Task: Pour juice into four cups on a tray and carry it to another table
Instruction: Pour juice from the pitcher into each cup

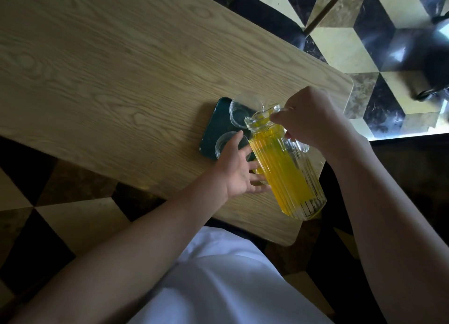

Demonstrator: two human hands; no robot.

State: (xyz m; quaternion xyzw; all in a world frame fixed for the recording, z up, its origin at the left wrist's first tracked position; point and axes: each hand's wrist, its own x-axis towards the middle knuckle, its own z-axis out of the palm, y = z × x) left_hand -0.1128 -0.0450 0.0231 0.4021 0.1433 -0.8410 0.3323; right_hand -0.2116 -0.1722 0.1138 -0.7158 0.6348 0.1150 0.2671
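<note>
Right hand (313, 119): grips the ribbed jug (286, 168) at its handle.
Left hand (237, 171): fingers spread against the jug's side.
Table (97, 68): pale wood grain beneath both hands.
Floor (340, 44): cube-patterned tiles beyond the right hand.

Two bare arms come up from the bottom of the frame, one from the lower left and one down the right side. There are no sleeves on the forearms. The left hand (237, 171) and the right hand (313, 119) wear nothing. At the bottom middle is a white garment (218, 282), smooth with soft folds.
</note>
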